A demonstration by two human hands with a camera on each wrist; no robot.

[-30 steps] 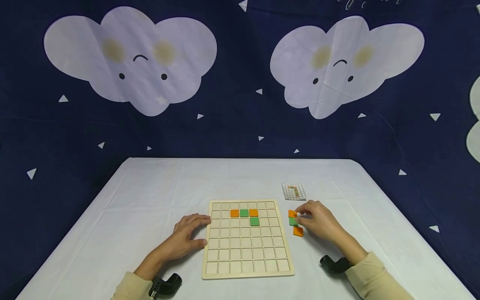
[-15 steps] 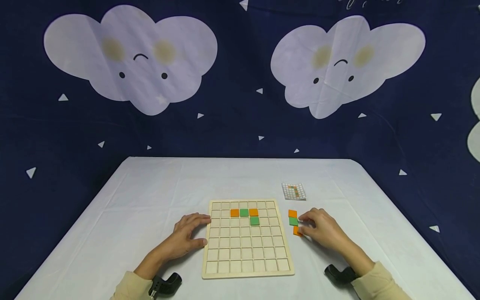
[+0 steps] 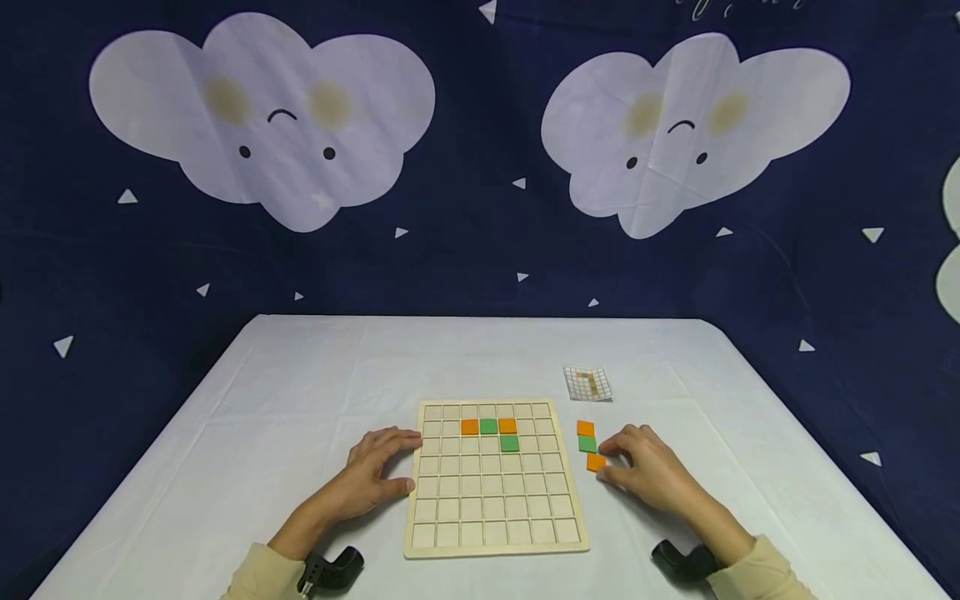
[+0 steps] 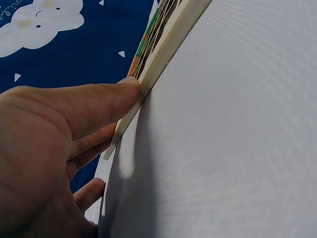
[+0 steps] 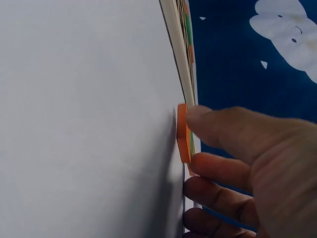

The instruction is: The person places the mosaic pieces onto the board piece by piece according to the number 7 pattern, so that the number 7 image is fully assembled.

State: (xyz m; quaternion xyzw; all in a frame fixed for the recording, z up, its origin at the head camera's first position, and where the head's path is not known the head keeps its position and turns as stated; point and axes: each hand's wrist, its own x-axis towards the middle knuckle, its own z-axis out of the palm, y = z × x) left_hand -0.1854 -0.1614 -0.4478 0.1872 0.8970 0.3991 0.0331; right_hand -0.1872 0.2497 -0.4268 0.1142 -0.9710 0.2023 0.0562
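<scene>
The thumb and index finger of the right grip (image 3: 643, 467) bracket the near orange tile (image 3: 595, 462); whether they pinch it cannot be confirmed. This tile lies on the counter (image 3: 330, 358), right of the board (image 3: 495, 552), nearest in a line with the loose green tile (image 3: 587, 444) and the far orange tile (image 3: 586, 427). The left grip (image 3: 367, 473) is spread, its fingertips and thumb touching the board's left edge. Four tiles occupy cells: left orange tile (image 3: 468, 427), upper green tile (image 3: 488, 426) and right orange tile (image 3: 507, 426) in one row, and lower green tile (image 3: 509, 443) on the near side of the last. The pattern card (image 3: 588, 384), far right, shows a similar bent figure. Judged by this layout, placement is past halfway: four tiles set, three remaining.
</scene>
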